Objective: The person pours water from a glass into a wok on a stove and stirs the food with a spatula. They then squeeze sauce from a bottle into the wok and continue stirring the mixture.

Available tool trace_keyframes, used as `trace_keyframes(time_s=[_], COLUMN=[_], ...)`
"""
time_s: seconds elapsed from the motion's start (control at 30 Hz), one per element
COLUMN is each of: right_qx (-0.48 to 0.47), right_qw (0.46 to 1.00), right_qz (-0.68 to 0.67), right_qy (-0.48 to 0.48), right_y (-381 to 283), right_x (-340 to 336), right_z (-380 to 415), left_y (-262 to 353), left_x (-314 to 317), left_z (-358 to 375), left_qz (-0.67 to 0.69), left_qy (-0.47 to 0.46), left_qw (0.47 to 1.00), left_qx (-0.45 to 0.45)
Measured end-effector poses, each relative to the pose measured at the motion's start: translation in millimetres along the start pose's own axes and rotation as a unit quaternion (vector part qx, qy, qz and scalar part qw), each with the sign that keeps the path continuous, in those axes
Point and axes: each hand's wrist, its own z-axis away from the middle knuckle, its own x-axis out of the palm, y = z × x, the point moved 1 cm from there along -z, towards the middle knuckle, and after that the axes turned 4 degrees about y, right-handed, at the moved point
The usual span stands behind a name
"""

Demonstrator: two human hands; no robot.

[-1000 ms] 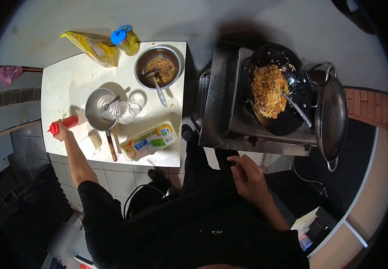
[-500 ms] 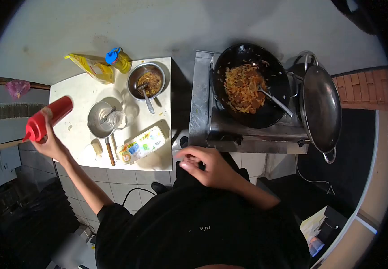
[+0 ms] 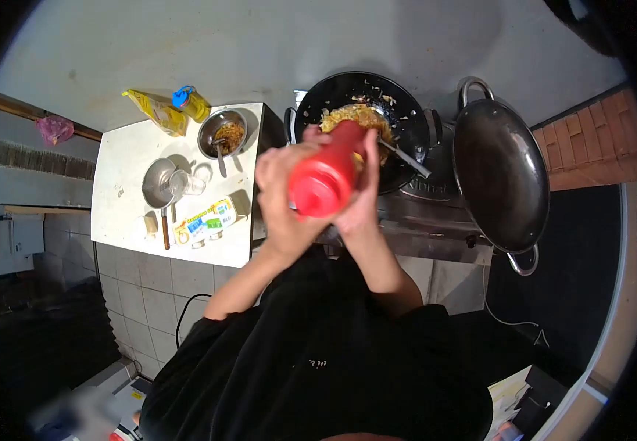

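Note:
A red squeeze bottle (image 3: 321,178) is held between both hands in front of the wok, blurred by motion. My left hand (image 3: 281,202) is closed around its left side. On the other side my right hand (image 3: 364,202) wraps the bottle, fingers pointing toward the wok. The black wok (image 3: 317,101) on the stove holds a chopped, orange-yellow food mix (image 3: 351,114), partly hidden by the bottle and hands. A metal spoon or spatula (image 3: 410,163) rests in it, handle over the right rim.
Left, a white table carries a metal bowl (image 3: 204,140) of food, a saucepan (image 3: 158,176), a glass jar (image 3: 179,184), an egg carton (image 3: 206,220), a yellow bag (image 3: 153,112) and a blue-capped bottle (image 3: 195,106). A large empty pan (image 3: 498,173) stands right of the wok.
My left hand has brought the red squeeze bottle from the far left over to the wok's front. My right hand has risen from near my body and taken hold of it too.

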Motion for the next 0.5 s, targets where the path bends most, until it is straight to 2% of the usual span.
trace_keyframes(time_s=[0.07,0.13,0.2,0.23,0.27,0.33,0.37,0.43,0.5], right_qx=[-0.064,-0.123,-0.255,-0.322,-0.387,-0.48,-0.477,-0.595,-0.549], right_qw=[0.997,0.987,0.952,0.923,0.888,0.814,0.816,0.658,0.67], right_qz=[0.031,0.046,0.162,0.205,0.244,0.326,0.326,0.445,0.484], right_qy=[0.037,0.094,0.055,0.052,0.05,-0.013,-0.016,-0.123,-0.126], right_y=[-36,-74,-113,-124,-133,-152,-158,-164,-160], right_x=[-6,-7,7,28,56,98,116,144,125], right_z=[14,13,12,15,19,22,23,23,6], left_y=[13,27,9,-2,-11,-6,-4,-4,-7], left_x=[17,22,10,1,-9,-22,-25,-26,-23], left_z=[16,23,39,45,50,50,51,57,67], left_qz=[-0.106,-0.213,-0.229,-0.191,-0.218,-0.236,-0.239,-0.246,-0.233], left_qy=[-0.079,-0.141,-0.141,-0.144,-0.135,-0.102,-0.098,-0.064,-0.052], left_qw=[0.99,0.967,0.961,0.966,0.962,0.959,0.959,0.955,0.957], left_qx=[0.051,-0.018,-0.063,-0.103,-0.098,-0.116,-0.115,-0.152,-0.162])
